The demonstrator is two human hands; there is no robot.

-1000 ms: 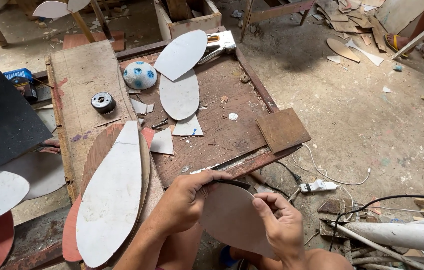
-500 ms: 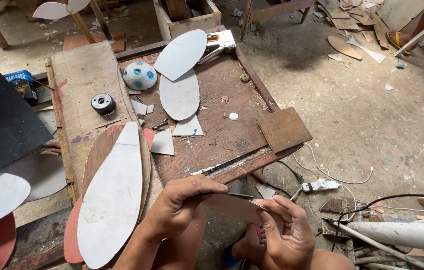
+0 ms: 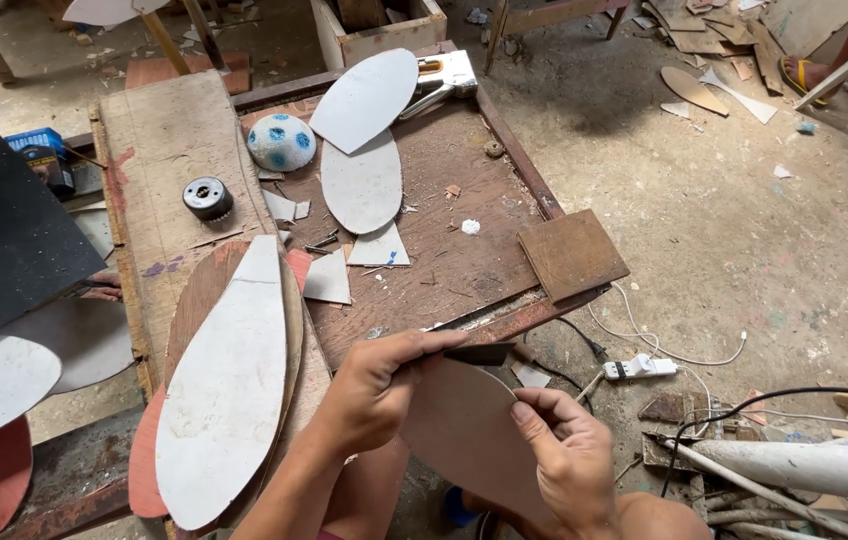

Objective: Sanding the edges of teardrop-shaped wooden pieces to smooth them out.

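- Head view: brown oval board (image 3: 464,430), thin, light, looks stiff with some flex; held just off the counter (image 3: 444,260) near edge.
- Left hand (image 3: 374,390) closed on its top edge, pressing a small dark block (image 3: 479,353) there.
- Right hand (image 3: 569,460) pinching the right rim.
- Best gripped by the edges.

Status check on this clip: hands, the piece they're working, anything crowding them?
Left hand grips the brown oval board at its top edge; right hand pinches its lower right side. Board held off the workbench's near edge. Nothing between hands and board.
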